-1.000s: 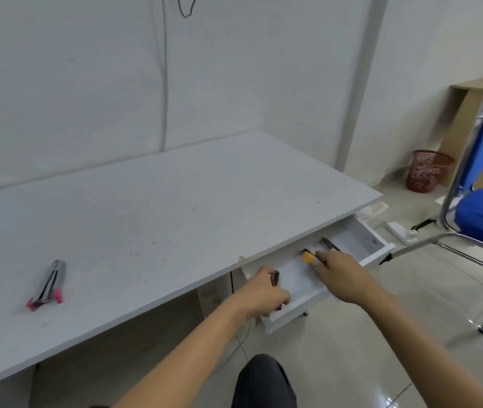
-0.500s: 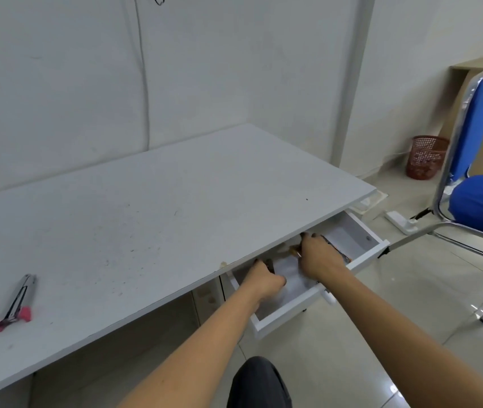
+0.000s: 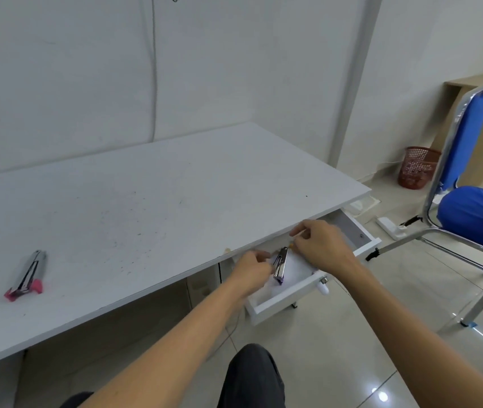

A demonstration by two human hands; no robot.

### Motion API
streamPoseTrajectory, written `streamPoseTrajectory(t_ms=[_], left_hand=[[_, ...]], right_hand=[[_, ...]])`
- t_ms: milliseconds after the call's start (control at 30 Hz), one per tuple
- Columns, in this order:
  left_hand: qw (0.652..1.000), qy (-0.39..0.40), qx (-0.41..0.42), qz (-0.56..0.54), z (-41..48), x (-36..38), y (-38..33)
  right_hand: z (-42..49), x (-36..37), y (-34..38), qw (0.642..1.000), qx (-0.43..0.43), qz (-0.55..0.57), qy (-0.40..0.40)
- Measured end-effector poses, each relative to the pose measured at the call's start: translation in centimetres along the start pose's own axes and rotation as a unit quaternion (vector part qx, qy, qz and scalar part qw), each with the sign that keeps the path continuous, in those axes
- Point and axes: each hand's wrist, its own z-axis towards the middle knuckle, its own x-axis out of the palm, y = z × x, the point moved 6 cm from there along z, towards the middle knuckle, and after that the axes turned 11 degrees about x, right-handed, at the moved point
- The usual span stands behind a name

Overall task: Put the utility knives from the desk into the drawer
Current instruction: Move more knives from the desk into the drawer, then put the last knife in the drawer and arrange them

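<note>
one knife [image 3: 281,267] in drawer [image 3: 287,301] (another [image 3: 25,275] left, on desk [image 3: 146,201]).

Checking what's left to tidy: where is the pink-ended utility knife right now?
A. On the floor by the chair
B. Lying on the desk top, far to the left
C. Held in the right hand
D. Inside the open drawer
B: the pink-ended utility knife lies on the desk, well left of both hands at the drawer.

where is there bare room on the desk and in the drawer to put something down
The desk is bare except the pink-tipped knife near its left front. The drawer is crowded: left hand, right hand and purple-tipped knife fill its middle. Only its right end is free.
</note>
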Motion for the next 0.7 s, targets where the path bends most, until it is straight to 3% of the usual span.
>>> streamPoseTrajectory(t_ms=[100,200,500,700], left_hand=[[0.997,0.029,0.062,0.035,-3.0,-2.3,-1.0],[0.989,-0.001,0.099,0.11,-6.9,-6.5,-0.2],[0.948,-0.255,0.143,0.127,-17.2,-23.7,2.6],[0.911,-0.381,0.098,0.122,-21.0,-33.2,6.1]], right_hand=[[-1.6,1.2,2.9,0.999,-0.037,0.025,0.023],[-3.0,2.9,6.3,0.994,-0.087,0.049,0.054],[-9.1,13.4,18.6,0.965,-0.204,0.029,0.16],[-13.1,20.8,25.9,0.932,-0.264,-0.018,0.247]])
